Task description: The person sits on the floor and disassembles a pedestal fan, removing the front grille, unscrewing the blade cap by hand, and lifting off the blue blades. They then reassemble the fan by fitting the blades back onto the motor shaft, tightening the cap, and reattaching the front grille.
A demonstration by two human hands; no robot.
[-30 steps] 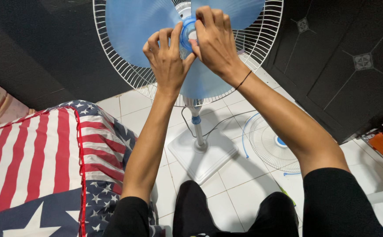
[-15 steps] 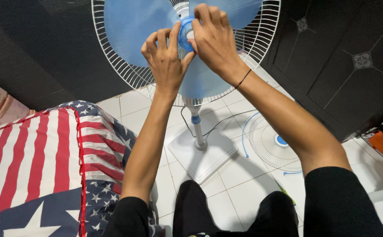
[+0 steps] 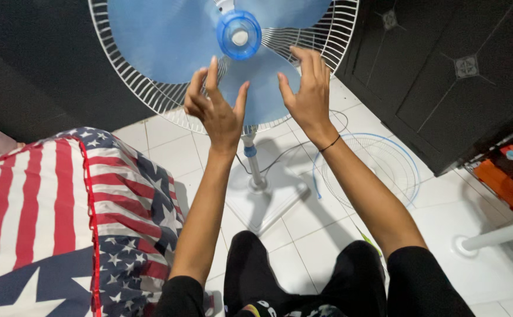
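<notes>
Both hands have come off the blue hub cap (image 3: pixel 239 35) they were gripping a moment ago and now hang just below it, fingers spread and holding nothing. The left hand (image 3: pixel 216 108) hovers in front of the lower left part of the translucent blue fan blade (image 3: pixel 168 41), and the right hand (image 3: pixel 308 94) hovers in front of its lower right lobe, the two hands well apart from each other. The cap sits at the centre of the blade, on the spindle of a pedestal fan whose white rear guard (image 3: pixel 150 97) is in place behind it. The front guard (image 3: pixel 379 167), a wire disc with a blue rim, lies flat on the white tiled floor (image 3: pixel 174 155) beside the fan's square base (image 3: pixel 265 202), with a dark cord trailing across it. A flag-patterned cushion (image 3: pixel 51 211) lies at the left. With the blade bare and the hands this close, the risk I see is a finger caught against an edge if the blade turns; whether the cap is tight or loose cannot be told, and a loose one could let the blade slip forward off the spindle.
</notes>
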